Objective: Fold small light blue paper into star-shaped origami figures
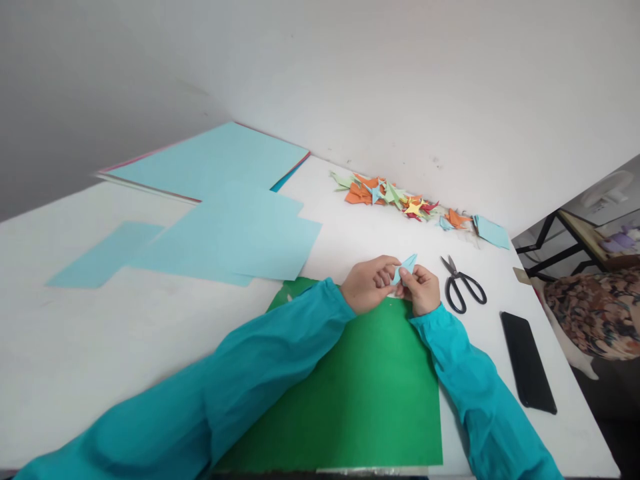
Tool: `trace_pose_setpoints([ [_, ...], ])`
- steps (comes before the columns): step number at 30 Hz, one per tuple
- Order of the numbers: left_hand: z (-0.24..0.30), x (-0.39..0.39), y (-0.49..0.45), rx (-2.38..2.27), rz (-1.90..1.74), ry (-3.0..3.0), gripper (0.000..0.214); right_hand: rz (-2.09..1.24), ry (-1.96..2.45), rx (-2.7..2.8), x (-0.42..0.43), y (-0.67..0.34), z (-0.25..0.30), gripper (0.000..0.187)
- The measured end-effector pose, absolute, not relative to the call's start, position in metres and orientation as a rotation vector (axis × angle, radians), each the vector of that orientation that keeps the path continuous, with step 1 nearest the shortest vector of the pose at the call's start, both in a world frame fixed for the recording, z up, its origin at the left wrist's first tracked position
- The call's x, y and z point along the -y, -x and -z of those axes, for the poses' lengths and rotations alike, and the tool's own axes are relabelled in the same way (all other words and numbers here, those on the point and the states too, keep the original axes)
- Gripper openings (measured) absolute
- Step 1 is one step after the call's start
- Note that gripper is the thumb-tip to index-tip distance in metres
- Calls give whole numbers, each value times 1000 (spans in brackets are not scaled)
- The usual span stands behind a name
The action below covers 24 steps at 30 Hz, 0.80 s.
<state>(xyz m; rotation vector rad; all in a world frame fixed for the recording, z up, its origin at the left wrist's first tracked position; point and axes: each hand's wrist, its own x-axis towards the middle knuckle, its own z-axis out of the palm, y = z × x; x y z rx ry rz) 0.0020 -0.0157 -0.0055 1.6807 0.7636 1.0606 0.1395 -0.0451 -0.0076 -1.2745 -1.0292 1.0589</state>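
Note:
My left hand point(367, 283) and my right hand point(424, 289) meet over the far edge of a green sheet point(360, 393) on the white table point(100, 347). Both pinch a small folded light-blue paper piece point(406, 267), whose pointed tip sticks up to the right between the fingers. Teal sleeves cover both arms.
Black scissors point(463, 287) lie just right of my hands, and a black phone point(528, 362) lies nearer the right edge. Large light-blue sheets point(235, 233) and a paper stack point(210, 160) lie at left. Several folded coloured paper shapes point(395, 195) line the wall.

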Motion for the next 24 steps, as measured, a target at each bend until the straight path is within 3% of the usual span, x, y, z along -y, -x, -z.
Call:
trace_pose_setpoints([
  [8,3,11,-2,-597,-1029,-1305,27,-1083,1241,898,42,-142,4,27],
  [24,1,11,-2,-595,-1020,-1257,24,-1137,1260,927,42,-143,6,27],
])
